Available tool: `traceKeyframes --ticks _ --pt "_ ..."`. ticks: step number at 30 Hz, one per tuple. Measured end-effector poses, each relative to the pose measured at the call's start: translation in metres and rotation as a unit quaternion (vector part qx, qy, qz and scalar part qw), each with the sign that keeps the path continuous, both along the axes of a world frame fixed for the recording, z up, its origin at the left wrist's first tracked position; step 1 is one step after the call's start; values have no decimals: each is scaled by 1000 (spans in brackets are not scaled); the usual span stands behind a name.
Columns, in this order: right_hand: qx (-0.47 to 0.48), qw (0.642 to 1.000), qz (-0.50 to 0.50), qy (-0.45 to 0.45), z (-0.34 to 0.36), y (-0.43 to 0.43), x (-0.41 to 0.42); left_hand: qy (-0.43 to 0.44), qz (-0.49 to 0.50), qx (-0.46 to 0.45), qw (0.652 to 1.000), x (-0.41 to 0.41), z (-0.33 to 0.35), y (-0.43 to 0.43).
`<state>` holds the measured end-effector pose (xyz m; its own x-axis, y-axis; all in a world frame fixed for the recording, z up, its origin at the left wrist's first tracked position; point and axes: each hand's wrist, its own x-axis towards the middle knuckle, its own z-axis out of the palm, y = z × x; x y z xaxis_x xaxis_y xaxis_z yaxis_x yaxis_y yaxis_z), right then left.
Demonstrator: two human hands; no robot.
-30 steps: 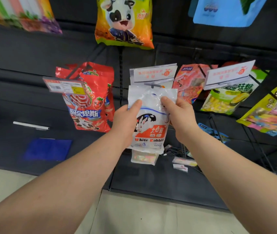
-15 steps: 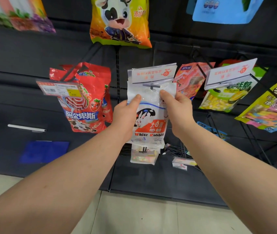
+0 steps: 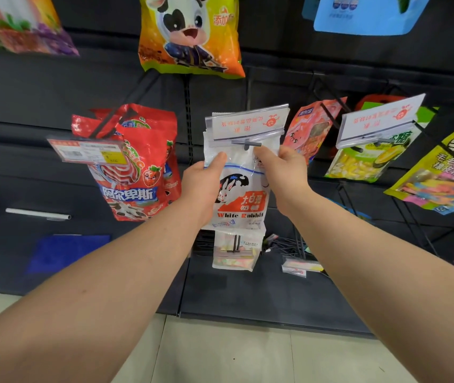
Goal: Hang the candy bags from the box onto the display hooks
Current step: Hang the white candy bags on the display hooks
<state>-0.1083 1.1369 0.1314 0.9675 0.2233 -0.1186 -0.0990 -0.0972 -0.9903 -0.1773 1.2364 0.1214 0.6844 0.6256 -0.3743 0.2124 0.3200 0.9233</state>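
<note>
Head view: both hands pinching the White Rabbit candy bag [image 3: 243, 194], one on each side of its upper part. The left hand [image 3: 202, 183] has its thumb on the front at the left edge, and the right hand [image 3: 283, 172] has its thumb on the front at the right edge. Bag is upright, its top tucked behind the label holder [image 3: 248, 124] of the centre display hook [image 3: 251, 144]. Can't tell if the hook is through the bag's hole. Red lollipop bag [image 3: 137, 167] hangs just left, pink bag [image 3: 312, 128] just right, cow bag [image 3: 189, 34] above, small pastel bag [image 3: 234, 255] below.
</note>
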Motion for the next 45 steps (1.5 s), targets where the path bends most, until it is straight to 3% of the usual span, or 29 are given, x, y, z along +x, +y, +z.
traceKeyframes --ticks 3,7,12,15,17,18,21,23,26,35,41,45 --pt "-27 1000 -5 -5 0 5 10 22 -5 -1 1000 14 -7 7" --pt "-99 993 -19 -56 -1 8 17 38 2 63 997 24 -2 9" --pt "-118 990 -33 -71 -1 -3 14 50 28 132 990 25 -9 17" --pt "-238 964 -6 -121 -3 -26 12 99 14 225 969 9 -17 16" --pt "-372 911 40 -174 -7 -46 9 147 -13 325 934 -9 -21 9" --pt "-453 865 69 -204 -9 -57 4 172 -47 385 905 -18 -22 3" --pt "-608 734 141 -270 -9 -91 -13 220 -189 589 754 -39 -23 -21" --pt "-638 707 172 -254 -8 -113 -23 216 -271 663 663 -42 -20 -40" --pt "-648 711 178 -207 -1 -146 -36 228 -357 670 609 -38 -9 -73" --pt "-650 738 98 -152 23 -308 -71 192 -431 682 559 -25 30 -220" --pt "-660 747 9 -83 38 -486 -113 108 -489 681 534 -19 47 -396" --pt "-671 739 -48 -32 50 -608 -148 51 -533 688 491 -28 50 -528"
